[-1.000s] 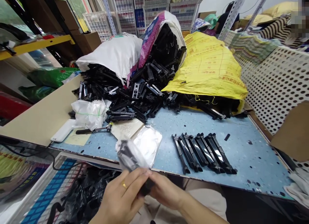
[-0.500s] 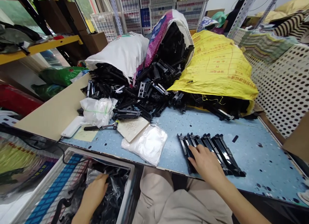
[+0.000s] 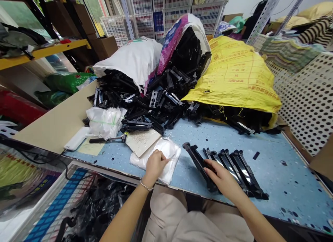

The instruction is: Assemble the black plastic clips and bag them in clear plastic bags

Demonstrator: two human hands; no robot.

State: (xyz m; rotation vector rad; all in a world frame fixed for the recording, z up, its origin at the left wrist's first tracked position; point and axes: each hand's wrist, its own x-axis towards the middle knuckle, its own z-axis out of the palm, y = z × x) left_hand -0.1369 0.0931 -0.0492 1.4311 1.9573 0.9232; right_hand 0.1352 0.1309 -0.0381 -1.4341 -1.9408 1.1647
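Note:
My right hand (image 3: 221,176) grips a long black plastic part (image 3: 197,160), tilted up at its far end beside a row of similar black parts (image 3: 240,170) lying side by side on the blue tabletop. At the front middle, my left hand (image 3: 155,164) is over a stack of clear plastic bags (image 3: 170,165), its fingers pinched together on the top bag. A bead bracelet circles that wrist. Partly over the stack lies a beige square board (image 3: 143,142).
Black parts (image 3: 140,106) spill from a white sack (image 3: 132,58) and a yellow sack (image 3: 239,72). A screwdriver-like tool (image 3: 108,139), a bundle of bags (image 3: 104,122) and a white box (image 3: 76,138) lie left. Below stands a crate (image 3: 56,203) holding bagged black parts.
My left hand has left the crate at lower left and moved up and right onto the plastic bags. My right hand has lifted one black part and shifted it left, away from the row.

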